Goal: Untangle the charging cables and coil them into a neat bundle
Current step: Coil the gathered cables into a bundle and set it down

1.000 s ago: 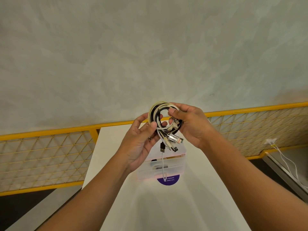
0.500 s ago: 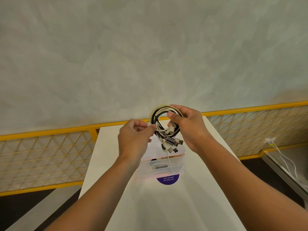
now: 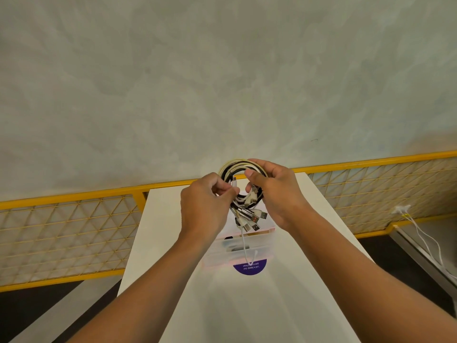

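A coil of black and white charging cables (image 3: 235, 169) is held up above the white table (image 3: 173, 219). My right hand (image 3: 274, 191) grips the coil's right side, thumb inside the loop. My left hand (image 3: 205, 204) pinches a white cable end at the coil's left side. Several USB plugs (image 3: 252, 219) stick out below the coil. One thin white cable (image 3: 244, 246) hangs down in a loop toward the box beneath.
A clear plastic box (image 3: 237, 248) with a pinkish rim stands on the table under the hands, with a purple round sticker (image 3: 249, 267) in front of it. A yellow mesh railing (image 3: 74, 231) runs behind the table. White cables (image 3: 420, 233) lie at the far right.
My left hand turned from cupping the coil palm-up to pinching a white cable end at its left side. The hanging white cable has shifted slightly.
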The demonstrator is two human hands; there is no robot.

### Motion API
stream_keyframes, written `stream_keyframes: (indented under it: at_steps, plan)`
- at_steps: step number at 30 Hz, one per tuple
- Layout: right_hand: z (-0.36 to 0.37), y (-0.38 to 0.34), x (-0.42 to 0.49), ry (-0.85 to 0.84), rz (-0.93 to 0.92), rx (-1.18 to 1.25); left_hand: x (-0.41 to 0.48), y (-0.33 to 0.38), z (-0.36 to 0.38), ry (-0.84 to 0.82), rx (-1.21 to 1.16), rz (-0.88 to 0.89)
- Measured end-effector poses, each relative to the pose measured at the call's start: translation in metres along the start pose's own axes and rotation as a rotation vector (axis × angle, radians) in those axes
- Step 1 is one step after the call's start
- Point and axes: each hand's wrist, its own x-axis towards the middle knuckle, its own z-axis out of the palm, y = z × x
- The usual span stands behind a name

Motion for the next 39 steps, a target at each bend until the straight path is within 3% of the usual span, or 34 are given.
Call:
stream_keyframes:
  at_steps: [4, 8, 11, 19, 23, 32, 39]
  plan:
    - [-0.002, -0.001, -0.001, -0.064, 0.026, 0.084, 0.002, -0.003, 0.001, 0.0, -0.108, -0.126]
    - [-0.005, -0.003, 0.0, -0.067, 0.015, 0.066, 0.004, 0.001, 0.0, -0.137, -0.301, -0.319]
    - [-0.005, -0.005, 0.0, -0.097, 0.007, 0.066, 0.008, -0.001, 0.001, -0.201, -0.386, -0.395]
    - [-0.006, -0.004, 0.002, -0.115, 0.051, 0.064, 0.014, -0.005, -0.003, -0.45, -0.877, -0.527]
    - [-0.005, -0.001, 0.003, -0.095, 0.065, 0.062, 0.012, -0.006, -0.002, -0.52, -0.928, -0.518]
    - [-0.003, 0.0, 0.005, -0.108, 0.099, 0.124, 0.006, -0.006, 0.004, -0.428, -0.859, -0.361]
    - [-0.002, 0.004, 0.004, -0.075, 0.072, 0.107, 0.006, -0.007, 0.006, -0.402, -0.938, -0.398]
